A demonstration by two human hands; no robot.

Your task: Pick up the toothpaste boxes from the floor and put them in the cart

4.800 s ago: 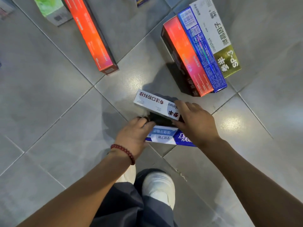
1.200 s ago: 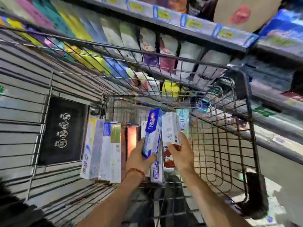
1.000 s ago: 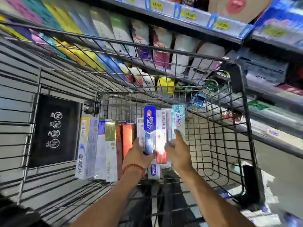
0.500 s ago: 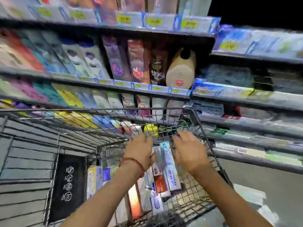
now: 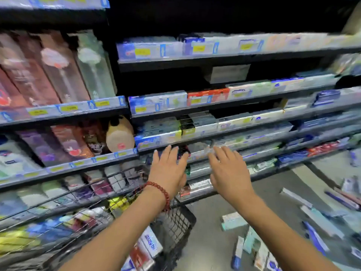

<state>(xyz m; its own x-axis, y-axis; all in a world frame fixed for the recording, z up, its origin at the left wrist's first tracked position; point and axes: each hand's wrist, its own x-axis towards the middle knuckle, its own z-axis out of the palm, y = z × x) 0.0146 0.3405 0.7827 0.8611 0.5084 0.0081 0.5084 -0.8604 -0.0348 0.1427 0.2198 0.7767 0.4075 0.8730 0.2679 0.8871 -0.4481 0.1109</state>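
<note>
Both hands are now empty and raised in front of the store shelves [image 5: 214, 132], fingers straight and spread: the left hand [image 5: 169, 171], with a red bead bracelet [image 5: 159, 192] at its wrist, hangs above the cart's far corner, and the right hand [image 5: 229, 173] is beside it, apart from it. Half a second ago they hovered just over the boxes standing in the cart; a second ago each was still gripping boxes down inside the basket. The wire cart [image 5: 175, 223] has slid to the lower left of the view, and the toothpaste boxes in the cart [image 5: 148, 245] show only at its near end, standing on end against the mesh, blurred. To the right, more toothpaste boxes on the floor [image 5: 234, 221] lie scattered over the grey tiles, a pale green one nearest the cart and others strewn toward the right edge. The whole view is smeared by motion, so labels cannot be read.
</note>
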